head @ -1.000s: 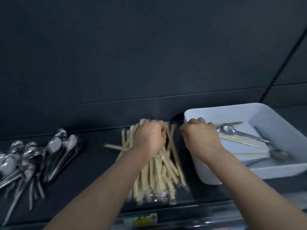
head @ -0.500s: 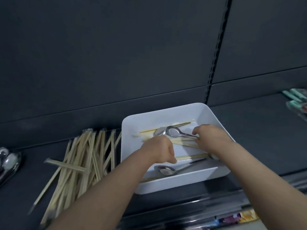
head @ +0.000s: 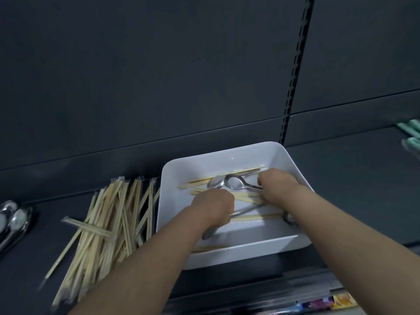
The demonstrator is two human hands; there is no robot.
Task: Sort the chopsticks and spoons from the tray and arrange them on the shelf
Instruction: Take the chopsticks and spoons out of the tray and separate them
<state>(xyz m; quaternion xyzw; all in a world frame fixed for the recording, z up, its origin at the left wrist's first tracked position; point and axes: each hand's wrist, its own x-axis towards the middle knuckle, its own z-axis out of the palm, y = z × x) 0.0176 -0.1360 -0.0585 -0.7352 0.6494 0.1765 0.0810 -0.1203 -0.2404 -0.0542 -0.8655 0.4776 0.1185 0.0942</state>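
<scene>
A white rectangular plastic tray (head: 285, 155) sat on the dark shelf (head: 345, 192), and both of the person's bare forearms reached into it. The right hand (head: 276, 187) was bent over the far right part of the tray, its fingers curled round the handle end of a shiny metal spoon (head: 236, 184), which lay bowl-up and pointed left. A second metal spoon (head: 216, 181) lay just behind that one, touching it. The left hand (head: 213, 208) was clenched low over the tray's middle, knuckles up; what its fingers held, if anything, could not be told, as they were hidden beneath it. Thin pale wooden chopsticks in clear wrappers (head: 247, 197) lay across the tray floor between the two hands, and the bowl of another spoon (head: 208, 234) showed just below the left wrist. On the shelf, just beside the tray's left wall, lay a loose pile of wrapped wooden chopsticks (head: 109, 223), mostly pointing away from the person. Well apart from it, at the left edge, lay a cluster of metal spoons (head: 13, 221).
</scene>
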